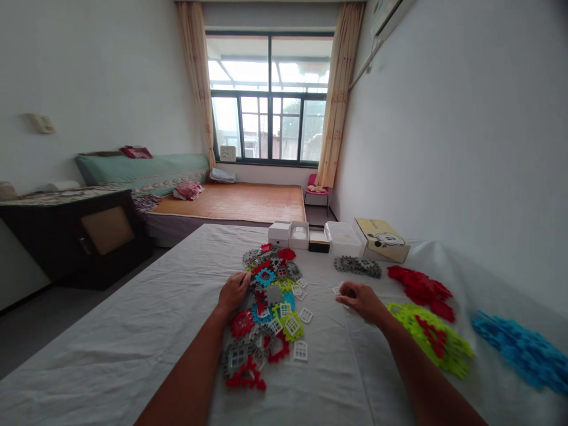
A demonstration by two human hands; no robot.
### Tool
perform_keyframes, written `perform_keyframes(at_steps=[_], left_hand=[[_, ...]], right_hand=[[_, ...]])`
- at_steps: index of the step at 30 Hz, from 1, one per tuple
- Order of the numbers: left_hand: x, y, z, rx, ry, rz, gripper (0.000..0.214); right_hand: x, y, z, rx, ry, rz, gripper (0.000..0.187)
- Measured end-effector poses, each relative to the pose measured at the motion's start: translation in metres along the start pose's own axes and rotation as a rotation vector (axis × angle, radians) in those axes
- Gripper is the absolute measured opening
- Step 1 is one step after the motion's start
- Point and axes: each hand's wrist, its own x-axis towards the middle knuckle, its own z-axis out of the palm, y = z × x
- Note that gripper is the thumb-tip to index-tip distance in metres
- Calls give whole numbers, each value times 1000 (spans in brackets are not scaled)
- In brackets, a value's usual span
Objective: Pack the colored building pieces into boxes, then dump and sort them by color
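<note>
A mixed heap of plastic building pieces (268,307) in red, grey, blue, lime and white lies in the middle of a table covered with a white cloth (133,343). My left hand (234,291) rests on the heap's left edge, fingers curled onto grey pieces. My right hand (360,298) is to the right of the heap, fingers pinched round a small white piece (338,290). Sorted groups lie to the right: grey pieces (358,265), red pieces (421,289), lime pieces (432,337) with a few red ones on top, and blue pieces (523,349).
Small white and black boxes (298,234), a translucent tub (342,238) and a yellow carton (382,239) stand along the table's far edge. A wall runs close on the right. Beyond are a bed (231,204), a dark cabinet (71,231) and a window (269,94).
</note>
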Motion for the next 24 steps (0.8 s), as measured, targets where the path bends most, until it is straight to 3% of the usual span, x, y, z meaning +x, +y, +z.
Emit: perform_keyframes(at_steps=[3,5,10,14,18,24], left_hand=[[0,1,0,8,9,-4,41],[0,1,0,10,12,-2,41],[0,2,0,-6,1,13,41],[0,1,0,-23,-8,0,40],[1,0,0,-18,-10,-2,41],[0,1,0,-3,6,21,43]], right_hand=[[1,0,3,-156,193,57,21],[-1,-13,12,-166,212,9,26],[-10,-60,43,-38,-81,-318,28],[-12,-76,56,-126,-127,-385,24],[-6,-71,57,-260,-46,-348,24],[2,-34,39,-376,253,-71,30]])
